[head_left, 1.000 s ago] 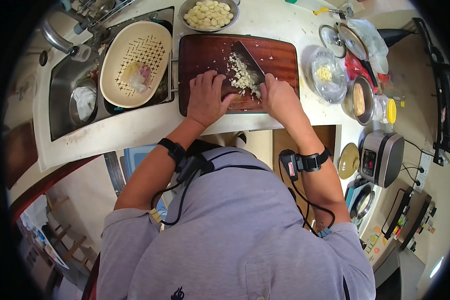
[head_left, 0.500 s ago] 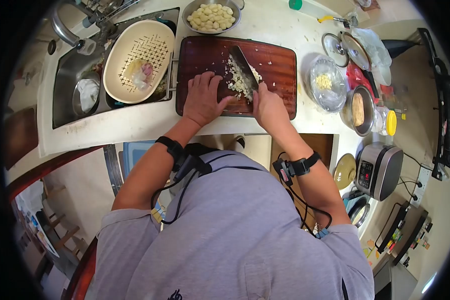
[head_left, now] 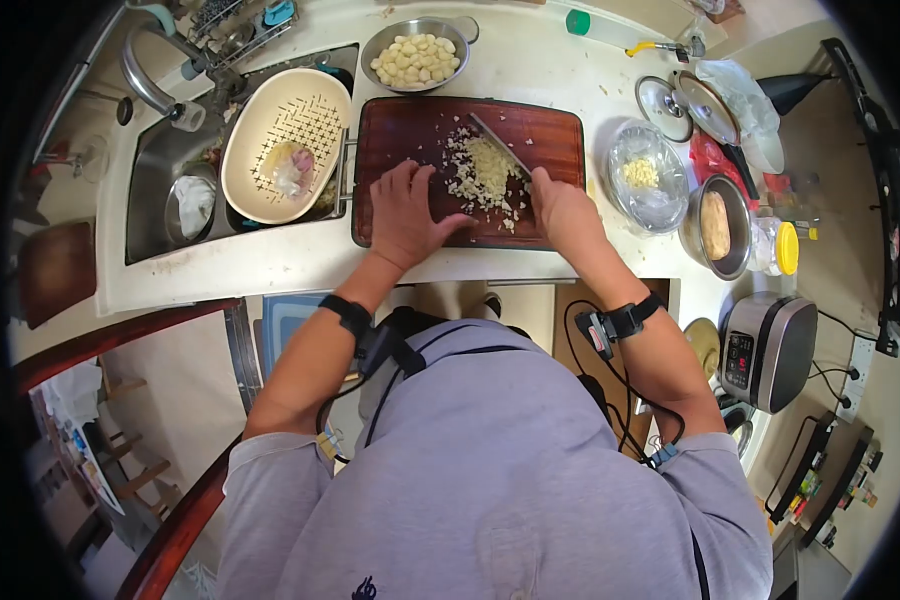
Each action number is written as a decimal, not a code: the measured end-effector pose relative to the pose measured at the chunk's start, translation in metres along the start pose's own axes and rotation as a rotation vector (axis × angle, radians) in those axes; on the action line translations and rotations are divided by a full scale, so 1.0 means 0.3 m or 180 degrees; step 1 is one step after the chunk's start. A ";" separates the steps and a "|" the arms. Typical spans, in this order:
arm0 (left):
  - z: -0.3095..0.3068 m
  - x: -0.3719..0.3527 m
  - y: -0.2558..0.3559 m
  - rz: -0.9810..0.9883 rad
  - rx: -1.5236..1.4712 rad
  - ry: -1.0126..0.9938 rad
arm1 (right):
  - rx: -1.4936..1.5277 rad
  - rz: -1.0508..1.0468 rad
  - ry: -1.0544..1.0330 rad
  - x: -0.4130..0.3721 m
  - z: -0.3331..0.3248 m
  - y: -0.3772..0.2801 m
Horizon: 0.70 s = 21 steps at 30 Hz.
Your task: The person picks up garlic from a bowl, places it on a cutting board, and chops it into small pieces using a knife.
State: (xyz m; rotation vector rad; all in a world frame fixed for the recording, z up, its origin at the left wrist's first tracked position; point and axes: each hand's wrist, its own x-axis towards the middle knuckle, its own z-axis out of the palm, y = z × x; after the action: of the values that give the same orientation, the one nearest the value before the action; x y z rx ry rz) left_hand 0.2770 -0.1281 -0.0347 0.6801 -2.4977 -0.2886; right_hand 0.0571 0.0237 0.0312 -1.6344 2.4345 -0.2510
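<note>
white counter (head_left: 540, 70) bears chopping board (head_left: 555, 140); metal bowl (head_left: 410, 27) behind, colander (head_left: 255, 125) over sink (head_left: 150, 200) beside.

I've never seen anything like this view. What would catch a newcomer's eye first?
Probably the heap of finely chopped pale bits on the dark red-brown cutting board, with the right hand gripping a knife beside it. The left hand is spread at the board's left side. Just beyond the board, a metal bowl holds whole pale pieces.
</note>
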 end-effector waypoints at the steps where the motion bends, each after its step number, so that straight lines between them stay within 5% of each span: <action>1: 0.003 -0.002 0.039 -0.0016 -0.0030 0.0059 | -0.0039 -0.0105 0.0020 -0.005 0.006 -0.003; 7: 0.066 0.006 0.240 -0.0331 -0.0070 -0.0193 | -0.0260 -0.0367 0.0255 0.105 -0.064 0.013; 17: 0.037 0.036 0.148 -0.0640 0.0311 0.0246 | -0.0157 -0.1111 0.0041 0.161 -0.040 0.034; 21: 0.010 -0.002 0.103 -0.0033 -0.0111 -0.0168 | 0.0833 -0.0321 -0.0191 0.100 -0.056 0.044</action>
State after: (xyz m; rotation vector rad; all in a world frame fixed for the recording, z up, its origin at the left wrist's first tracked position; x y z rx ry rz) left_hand 0.2632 -0.1012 -0.0272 0.6799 -2.5335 -0.3575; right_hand 0.0300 0.0014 0.0420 -1.6238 2.1716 -0.5053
